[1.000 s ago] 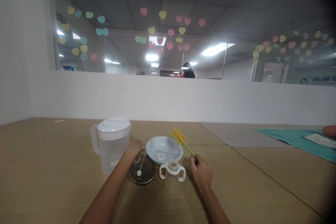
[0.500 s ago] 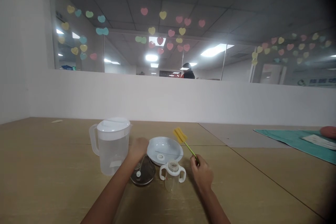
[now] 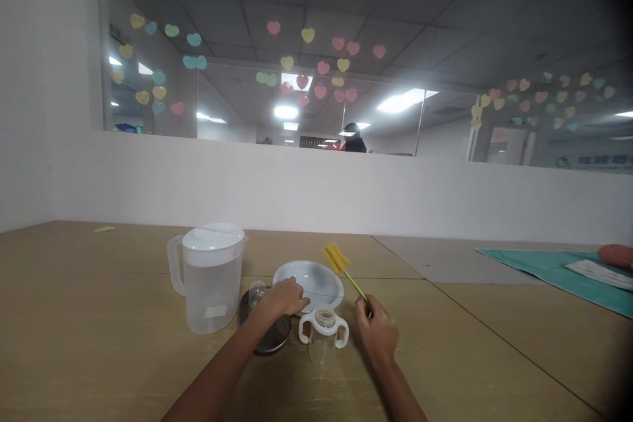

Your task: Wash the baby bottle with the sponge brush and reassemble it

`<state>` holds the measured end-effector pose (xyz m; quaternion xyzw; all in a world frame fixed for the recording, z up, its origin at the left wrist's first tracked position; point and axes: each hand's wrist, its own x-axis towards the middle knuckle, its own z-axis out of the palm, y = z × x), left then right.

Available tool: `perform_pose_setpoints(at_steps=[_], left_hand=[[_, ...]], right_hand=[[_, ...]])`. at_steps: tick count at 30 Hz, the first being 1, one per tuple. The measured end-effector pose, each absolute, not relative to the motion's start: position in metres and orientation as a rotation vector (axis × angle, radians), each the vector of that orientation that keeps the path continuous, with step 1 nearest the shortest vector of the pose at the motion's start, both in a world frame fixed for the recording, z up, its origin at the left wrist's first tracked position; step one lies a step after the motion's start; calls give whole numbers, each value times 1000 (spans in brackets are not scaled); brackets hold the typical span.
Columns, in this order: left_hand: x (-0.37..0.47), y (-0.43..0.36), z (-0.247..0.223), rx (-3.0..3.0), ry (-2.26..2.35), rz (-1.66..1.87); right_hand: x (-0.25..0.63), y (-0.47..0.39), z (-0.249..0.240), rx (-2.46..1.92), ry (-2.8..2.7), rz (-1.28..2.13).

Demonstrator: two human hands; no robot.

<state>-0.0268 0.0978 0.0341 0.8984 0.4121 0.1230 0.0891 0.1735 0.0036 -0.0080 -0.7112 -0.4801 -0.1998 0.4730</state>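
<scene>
My right hand [image 3: 378, 330] is closed round the green handle of a sponge bottle brush [image 3: 337, 258], its yellow head raised and pointing up to the left. My left hand [image 3: 289, 297] reaches over the near left rim of a white bowl [image 3: 329, 275]. Its fingers are curled down into the bowl, and whatever they touch there is hidden. Between my hands a clear baby bottle [image 3: 324, 346] stands upright without a lid, a white two-handled ring round its neck. Partly under my left forearm lies a dark round dish [image 3: 274, 341] with a clear dome-shaped cap [image 3: 257, 293] in it.
A lidded plastic pitcher [image 3: 212, 290] holding clear liquid stands to the left. On the far right lies a teal cloth [image 3: 534, 268] with a white cloth [image 3: 601, 275] and a reddish object [image 3: 616, 255] on it. A white wall [image 3: 297, 191] bounds the table behind.
My left hand has moved right, from above the dark dish to the bowl, covering the white ring-shaped piece seen there before. The clear cap now shows. My right hand barely moved.
</scene>
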Motion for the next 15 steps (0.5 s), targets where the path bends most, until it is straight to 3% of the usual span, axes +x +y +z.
perform_pose_setpoints(at_steps=[6,12,15], left_hand=[[-28,100,54,2511,1054,536],[-45,71,108,1844,376,909],[-62,56,130,1972,428,1028]], right_hand=[[174,2,-8,-1639,-1207,-502],[172,2,-13,-1535,-1280,-550],[173,2,-13,-1610,-1265,-604]])
